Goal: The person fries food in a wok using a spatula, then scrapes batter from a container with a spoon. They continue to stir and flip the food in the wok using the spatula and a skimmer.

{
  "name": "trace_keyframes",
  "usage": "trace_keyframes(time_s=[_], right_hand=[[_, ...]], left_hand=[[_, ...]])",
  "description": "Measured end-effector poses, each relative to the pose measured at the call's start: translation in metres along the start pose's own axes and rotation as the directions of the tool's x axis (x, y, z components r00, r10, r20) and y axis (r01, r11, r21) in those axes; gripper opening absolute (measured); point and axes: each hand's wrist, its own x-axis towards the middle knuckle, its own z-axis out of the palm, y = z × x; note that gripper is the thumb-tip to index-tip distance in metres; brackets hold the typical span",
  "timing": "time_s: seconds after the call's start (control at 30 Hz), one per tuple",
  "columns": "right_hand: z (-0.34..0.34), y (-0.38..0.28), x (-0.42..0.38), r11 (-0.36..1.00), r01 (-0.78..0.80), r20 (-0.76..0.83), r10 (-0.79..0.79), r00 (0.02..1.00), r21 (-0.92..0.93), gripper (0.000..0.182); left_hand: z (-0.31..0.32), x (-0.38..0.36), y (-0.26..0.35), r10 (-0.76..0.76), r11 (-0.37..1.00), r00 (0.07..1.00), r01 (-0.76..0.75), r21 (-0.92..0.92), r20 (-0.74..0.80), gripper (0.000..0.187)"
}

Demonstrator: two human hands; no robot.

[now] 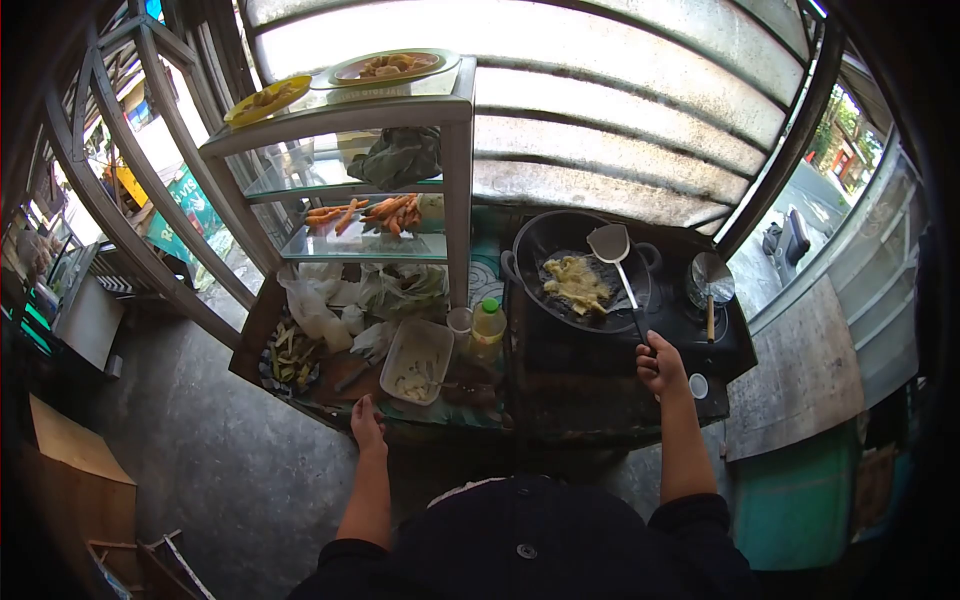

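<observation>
The right hand (659, 368) had its grip wrapped round the dark handle of a metal spatula (626, 279), whose blade hung over the pan (527, 245) near the back edge of the worktop (575, 385). The spatula looked light and stiff, best held by that handle end. Beside the blade, the fritter (577, 283) seemed soft, oily and easily torn, better supported from beneath. The left hand (369, 428) was at the front edge near a plastic tub (418, 360), fingers bent; whether they held anything, I couldn't tell.
</observation>
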Motion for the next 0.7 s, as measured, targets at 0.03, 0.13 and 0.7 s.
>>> trace_keyframes(time_s=[0.03,0.13,0.7], right_hand=[[0.004,0.001,-0.002,0.996,0.048,-0.045,-0.052,0.998,-0.076,0.012],[0.005,0.010,-0.001,0.953,0.061,-0.191,-0.122,0.974,-0.298,0.013],[0.011,0.005,0.011,1.000,0.013,-0.004,-0.013,1.000,-0.013,0.007]], left_hand=[[-0.001,0.002,-0.002,0.022,0.999,1.000,-0.023,0.035,0.021,0.027],[-0.005,0.002,-0.001,0.036,0.994,0.999,-0.040,0.099,0.036,0.029],[-0.006,-0.004,0.009,-0.060,0.998,0.998,0.059,-0.024,-0.013,0.027]])
